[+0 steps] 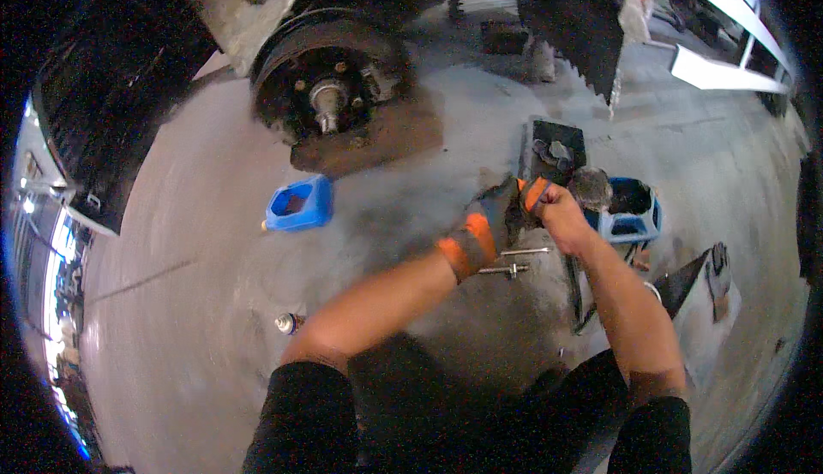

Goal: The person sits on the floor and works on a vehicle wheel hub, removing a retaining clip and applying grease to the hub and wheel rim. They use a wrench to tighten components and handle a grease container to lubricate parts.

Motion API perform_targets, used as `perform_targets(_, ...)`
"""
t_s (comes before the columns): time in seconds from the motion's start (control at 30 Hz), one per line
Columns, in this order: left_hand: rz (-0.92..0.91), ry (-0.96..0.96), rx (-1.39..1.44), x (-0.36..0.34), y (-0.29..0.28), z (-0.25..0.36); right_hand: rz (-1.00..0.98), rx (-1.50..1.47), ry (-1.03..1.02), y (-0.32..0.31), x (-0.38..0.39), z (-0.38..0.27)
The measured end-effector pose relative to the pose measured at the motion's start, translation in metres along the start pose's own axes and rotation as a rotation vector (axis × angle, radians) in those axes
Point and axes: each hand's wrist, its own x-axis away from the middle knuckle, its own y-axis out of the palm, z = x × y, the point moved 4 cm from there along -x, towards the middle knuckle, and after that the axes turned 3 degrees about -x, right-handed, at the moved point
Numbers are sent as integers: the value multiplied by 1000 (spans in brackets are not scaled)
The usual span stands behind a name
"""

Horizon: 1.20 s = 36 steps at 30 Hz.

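My left hand (495,206) wears a dark work glove with an orange-and-grey cuff. It reaches to the middle, beside a second glove (533,193) with the same orange and grey bands. Bare skin shows on my right hand (561,215), which looks closed at that glove's cuff. The left fingers are dark and blurred, so their grip cannot be made out. Just below the hands, a metal rod (525,252) and a T-shaped tool (513,270) lie on the floor.
A wheel hub (329,101) with a protruding spindle stands at upper left. A cut-open blue jug (300,202) sits below it. Right of my hands are a dark tray (557,150) holding parts and another blue container (633,213). A spray can (288,324) lies near my left forearm.
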Motion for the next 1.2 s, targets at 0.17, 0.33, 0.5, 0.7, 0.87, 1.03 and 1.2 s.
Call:
perform_targets(0.17, -15, -60, -106, -15, 3, -13, 4, 141, -30, 4, 9, -11)
perform_targets(0.33, -11, -134, -88, 9, 31, -20, 494, 53, -163, -47, -6, -13)
perform_targets(0.5, -94, -153, -162, 54, 61, -16, 716, 567, -228, -93, 3, -12)
perform_targets(0.7, -186, -155, -152, 115, 79, 24, 906, 643, -236, -71, 17, -30)
perform_targets(0.87, -89, -151, -131, 145, 86, 54, 779, 815, -95, -32, 18, -42)
perform_targets(1.03, 62, -367, -13, 71, -22, -44, 203, 955, -70, -16, 58, -45)
perform_targets(1.2, 381, -292, -223, 62, 58, -116, -147, 693, -15, -37, 141, 1)
